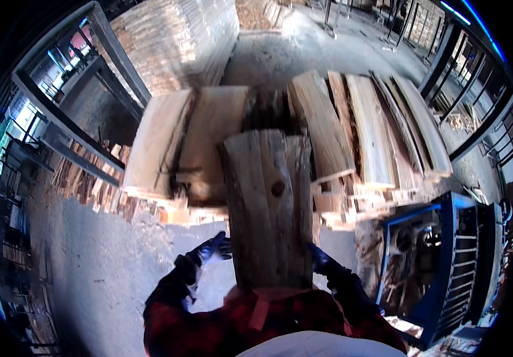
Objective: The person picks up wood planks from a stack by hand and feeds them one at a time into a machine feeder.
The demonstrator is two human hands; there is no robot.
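A wide, rough-edged wooden board [268, 208] with a dark knot stretches from close to my torso to the stack of boards [215, 140] ahead. Its far end overlaps the gap in the stack's top layer. At the board's left edge my left hand [213, 247], in a dark glove, has its fingers stretched out; whether they touch the wood is unclear. My right hand [324, 260], also gloved, is closed against the right edge, its fingertips partly hidden by the board.
Metal frame rails [69, 122] rise on the left, with a heap of short wood pieces [102, 181] below them. A blue metal frame [446, 262] stands close on my right. Farther off is a tall pile of stacked planks [173, 41]. Grey concrete floor [107, 262] surrounds the stack.
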